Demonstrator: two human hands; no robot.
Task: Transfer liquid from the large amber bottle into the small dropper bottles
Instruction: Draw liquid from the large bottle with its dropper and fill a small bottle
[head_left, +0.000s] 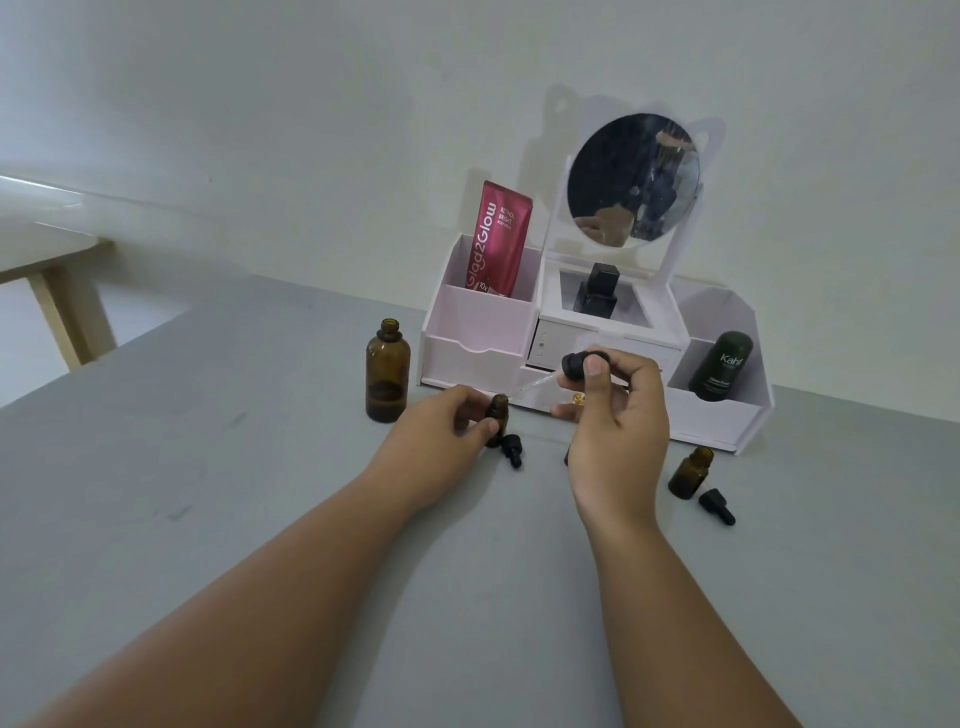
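- Fingers (592, 370) of the right hand (618, 415) pinch the black bulb of a glass dropper (550, 382), held tilted just right of centre, its clear tip pointing down-left at the open mouth of a small dropper bottle (497, 415).
- Closed around that small amber bottle, the left hand (441, 426) steadies it upright on the grey table (260, 467), thumb across its front.
- A black dropper cap (510, 450) lies on the table just beside the held bottle, to its lower right.
- Left of the hands stands the large amber bottle (387, 375), uncapped, with dark liquid low in it.
- At lower right, a second small amber bottle (690, 472) stands open, another black cap (716, 506) lying beside it.
- Behind, against the wall, sits a white organiser (478, 317) with a round mirror (632, 179), a red tube (500, 240), a black bottle (600, 291) and a dark green container (722, 366).
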